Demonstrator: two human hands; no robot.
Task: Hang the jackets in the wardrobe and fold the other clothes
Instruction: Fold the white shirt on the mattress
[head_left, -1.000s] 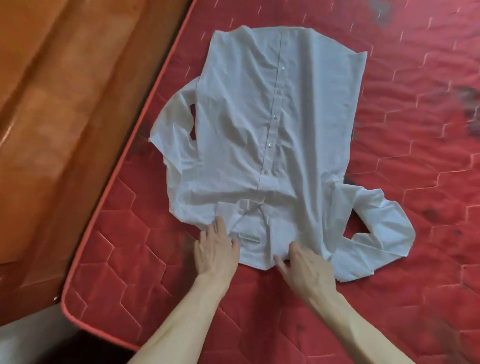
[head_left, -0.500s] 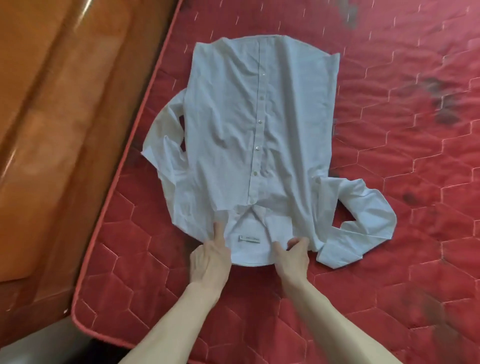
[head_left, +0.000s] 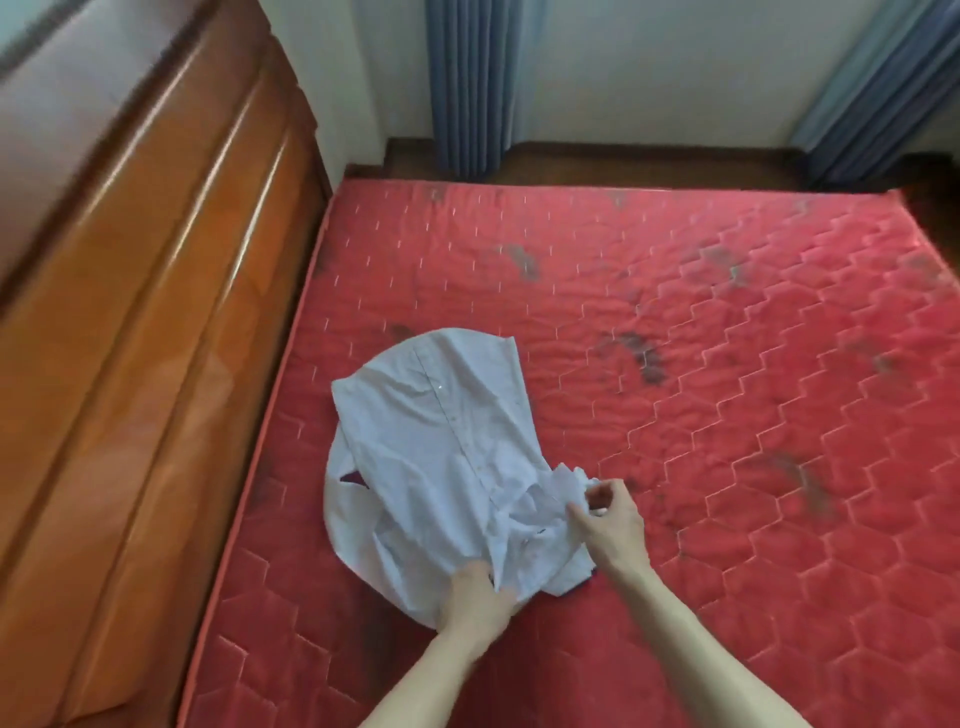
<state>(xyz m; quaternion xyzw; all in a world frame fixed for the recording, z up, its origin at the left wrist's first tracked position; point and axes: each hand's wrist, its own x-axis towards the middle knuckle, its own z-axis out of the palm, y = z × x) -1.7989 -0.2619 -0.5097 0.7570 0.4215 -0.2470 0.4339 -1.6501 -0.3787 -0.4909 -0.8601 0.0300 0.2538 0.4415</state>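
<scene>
A white button-up shirt (head_left: 436, 441) lies on the red quilted mattress (head_left: 701, 405), near its left edge, button strip up and hem pointing away from me. The collar end is bunched and partly lifted. My left hand (head_left: 475, 603) grips the fabric at the near shoulder. My right hand (head_left: 605, 519) pinches a gathered fold of the shirt's right side, sleeve bunched under it. One sleeve curves along the shirt's left edge.
A tall polished wooden wardrobe (head_left: 130, 338) stands tight against the mattress's left side. Blue curtains (head_left: 467, 83) hang at the far wall beyond the bed's end. Dark smudges mark the mattress to the right of the shirt.
The view has lifted, showing the whole bed and far wall. My hands went from resting at the collar to gripping the shirt, and the right sleeve has been gathered in.
</scene>
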